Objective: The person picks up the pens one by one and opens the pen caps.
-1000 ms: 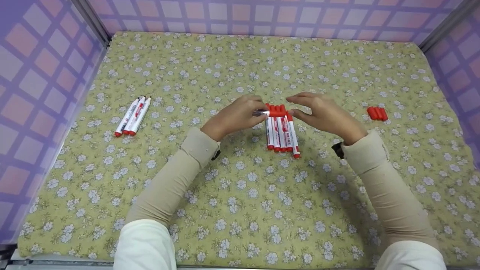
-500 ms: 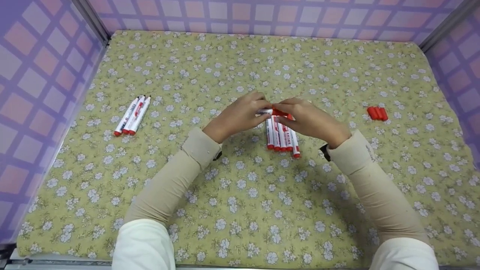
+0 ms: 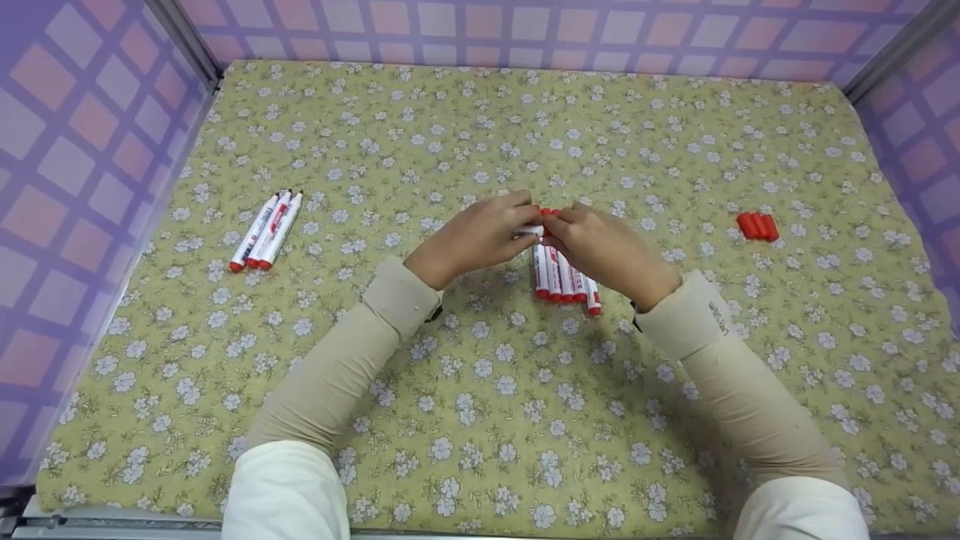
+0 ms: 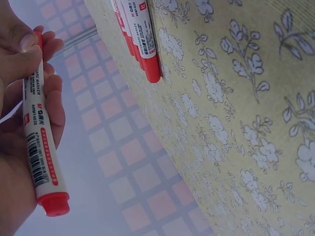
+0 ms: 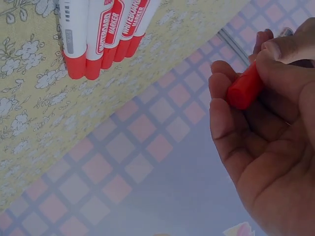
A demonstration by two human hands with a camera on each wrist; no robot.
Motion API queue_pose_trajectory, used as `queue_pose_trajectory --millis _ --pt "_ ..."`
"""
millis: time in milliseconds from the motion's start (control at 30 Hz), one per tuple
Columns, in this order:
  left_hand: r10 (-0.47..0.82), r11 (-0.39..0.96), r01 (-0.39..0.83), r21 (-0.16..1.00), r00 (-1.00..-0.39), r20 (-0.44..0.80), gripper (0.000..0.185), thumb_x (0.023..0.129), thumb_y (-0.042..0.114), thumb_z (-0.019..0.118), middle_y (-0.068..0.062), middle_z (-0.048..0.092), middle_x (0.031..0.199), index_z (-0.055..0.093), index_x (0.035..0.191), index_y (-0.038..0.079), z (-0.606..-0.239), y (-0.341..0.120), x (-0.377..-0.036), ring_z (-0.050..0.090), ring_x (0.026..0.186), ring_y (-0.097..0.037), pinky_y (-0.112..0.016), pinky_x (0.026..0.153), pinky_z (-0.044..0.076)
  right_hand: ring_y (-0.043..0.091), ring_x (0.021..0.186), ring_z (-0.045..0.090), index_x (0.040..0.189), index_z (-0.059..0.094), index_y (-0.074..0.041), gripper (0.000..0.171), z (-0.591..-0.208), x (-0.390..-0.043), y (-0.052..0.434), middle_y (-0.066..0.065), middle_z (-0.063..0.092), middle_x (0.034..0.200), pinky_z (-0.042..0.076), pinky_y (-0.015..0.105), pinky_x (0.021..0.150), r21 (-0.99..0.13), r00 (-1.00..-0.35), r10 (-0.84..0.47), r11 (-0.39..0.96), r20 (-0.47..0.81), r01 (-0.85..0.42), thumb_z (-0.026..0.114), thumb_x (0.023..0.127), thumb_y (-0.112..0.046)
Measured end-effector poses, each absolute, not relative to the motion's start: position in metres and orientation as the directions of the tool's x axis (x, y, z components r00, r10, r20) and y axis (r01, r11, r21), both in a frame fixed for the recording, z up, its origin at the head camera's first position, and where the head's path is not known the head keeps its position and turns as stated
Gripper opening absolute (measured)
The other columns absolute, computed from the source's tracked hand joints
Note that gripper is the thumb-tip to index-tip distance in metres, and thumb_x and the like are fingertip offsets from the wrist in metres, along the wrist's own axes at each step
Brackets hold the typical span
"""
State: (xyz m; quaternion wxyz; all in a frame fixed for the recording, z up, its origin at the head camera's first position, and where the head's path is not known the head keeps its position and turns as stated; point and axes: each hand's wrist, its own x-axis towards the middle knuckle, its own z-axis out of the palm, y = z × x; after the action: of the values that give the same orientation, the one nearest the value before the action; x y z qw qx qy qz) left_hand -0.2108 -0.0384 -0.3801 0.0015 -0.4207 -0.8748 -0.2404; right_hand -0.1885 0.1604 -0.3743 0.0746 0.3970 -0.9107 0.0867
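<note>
Marker (image 4: 38, 142) is gripped by its white barrel in the left hand (image 3: 474, 238), while its red cap (image 5: 244, 89) is pinched by the curled fingers of the right hand (image 3: 600, 247), both held just above the middle of the floral cloth (image 3: 480, 390). A row of capped markers (image 3: 564, 276) is laid right under the hands. Three more markers (image 3: 267, 229) are seen near the left edge, and loose red caps (image 3: 756, 226) near the right edge.

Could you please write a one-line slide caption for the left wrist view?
Left hand grips a red whiteboard marker beside capped markers lying on the floral cloth.
</note>
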Motion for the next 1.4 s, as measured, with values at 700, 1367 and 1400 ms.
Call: queue_pose_trajectory --millis 700,1367,1400 --pt "0.754 0.456 0.695 0.556 -0.634 0.174 0.024 0.093 0.011 0.062 -0.007 0.062 0.1 0.07 0.113 0.003 -0.384 -0.038 -0.213 0.056 0.085 -0.015 -0.024 0.077 0.051 0.023 0.052 0.053 0.082 0.067 0.003 0.012 -0.384 -0.186 0.16 0.015 0.068 0.068 0.048 0.03 0.049 0.094 -0.573 -0.75 0.63 0.33 -0.771 0.06 0.091 -0.001" --pt "0.729 0.491 0.626 0.606 -0.676 0.107 0.026 0.096 0.016 0.058 -0.007 0.063 0.106 0.069 0.116 0.003 -0.383 -0.039 -0.214 0.057 0.084 -0.015 -0.027 0.074 0.051 0.027 0.065 0.062 0.09 0.069 0.006 0.009 -0.39 -0.19 0.162 0.017 0.072 0.079 0.057 0.035 0.066 0.118 -0.494 -0.767 0.581 0.409 -0.806 0.061 0.09 0.002" --pt "0.728 0.493 0.626 0.605 -0.677 0.106 0.026 0.096 0.016 0.058 -0.008 0.063 0.107 0.069 0.115 0.002 -0.384 -0.039 -0.214 0.057 0.085 -0.015 -0.027 0.074 0.051 0.027 0.066 0.062 0.091 0.069 0.005 0.008 -0.39 -0.19 0.163 0.017 0.072 0.079 0.057 0.035 0.067 0.104 -0.5 -0.765 0.582 0.405 -0.806 0.062 0.09 0.002"
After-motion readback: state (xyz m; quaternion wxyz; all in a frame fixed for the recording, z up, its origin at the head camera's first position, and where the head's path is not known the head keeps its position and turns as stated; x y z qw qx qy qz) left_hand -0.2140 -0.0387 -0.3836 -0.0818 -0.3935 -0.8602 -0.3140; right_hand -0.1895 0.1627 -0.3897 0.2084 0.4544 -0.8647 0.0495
